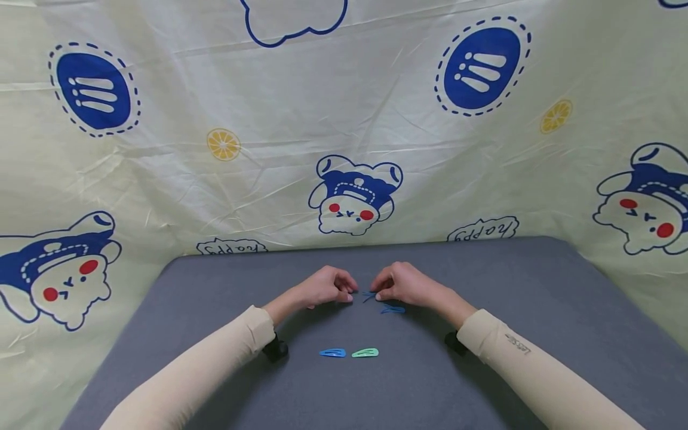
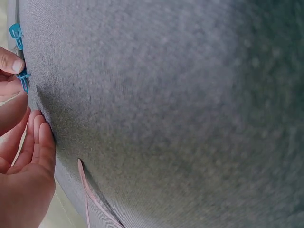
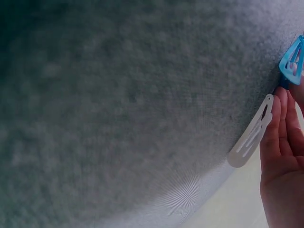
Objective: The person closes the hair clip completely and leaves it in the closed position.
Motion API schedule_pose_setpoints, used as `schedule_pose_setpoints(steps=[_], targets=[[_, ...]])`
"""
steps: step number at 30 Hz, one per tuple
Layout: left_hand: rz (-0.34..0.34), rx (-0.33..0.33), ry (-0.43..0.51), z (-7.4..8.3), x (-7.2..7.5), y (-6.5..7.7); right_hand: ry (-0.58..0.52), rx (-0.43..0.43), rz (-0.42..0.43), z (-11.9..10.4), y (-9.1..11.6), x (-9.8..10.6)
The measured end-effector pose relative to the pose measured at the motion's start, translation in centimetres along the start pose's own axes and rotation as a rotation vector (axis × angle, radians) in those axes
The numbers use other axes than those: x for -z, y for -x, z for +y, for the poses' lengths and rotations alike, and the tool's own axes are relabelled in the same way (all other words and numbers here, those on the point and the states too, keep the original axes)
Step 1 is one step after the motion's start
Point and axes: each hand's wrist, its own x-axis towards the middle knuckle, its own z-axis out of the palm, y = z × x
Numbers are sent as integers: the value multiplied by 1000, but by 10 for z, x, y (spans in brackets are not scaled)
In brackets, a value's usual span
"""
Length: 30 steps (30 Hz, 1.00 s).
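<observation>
My left hand [image 1: 329, 285] is over the table, its fingers loosely bent, holding nothing; in the left wrist view its palm [image 2: 33, 175] shows at the left edge. Facing it, my right hand [image 1: 408, 285] pinches a small blue hair clip [image 1: 368, 295] with its thumb and fingertips. Another blue hair clip [image 1: 393, 309] lies just below that hand. In the right wrist view a pale snap hair clip [image 3: 251, 135] lies beside the fingers, and a blue clip [image 3: 293, 59] overlaps the fingertips. A thin pinkish loop [image 2: 90, 194] lies near my left hand.
Nearer to me on the grey table [image 1: 344, 394] lie a blue snap clip [image 1: 332, 353] and a light green one [image 1: 365, 353], side by side. A printed pale cloth [image 1: 279, 191] hangs behind the table's far edge.
</observation>
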Motion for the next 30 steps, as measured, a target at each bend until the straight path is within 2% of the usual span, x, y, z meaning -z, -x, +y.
schedule_pose_setpoints(steps=[8, 15, 22, 30], targets=[[29, 18, 7, 1, 0, 3, -19, -27, 19, 2, -3, 0], [40, 3, -5, 4, 1, 8, -15, -33, 11, 0, -3, 0], [82, 47, 3, 7, 0, 12, -38, -28, 37, -4, -2, 2], [119, 13, -3, 4, 4, 22, -34, -24, 84, -13, 4, 2]])
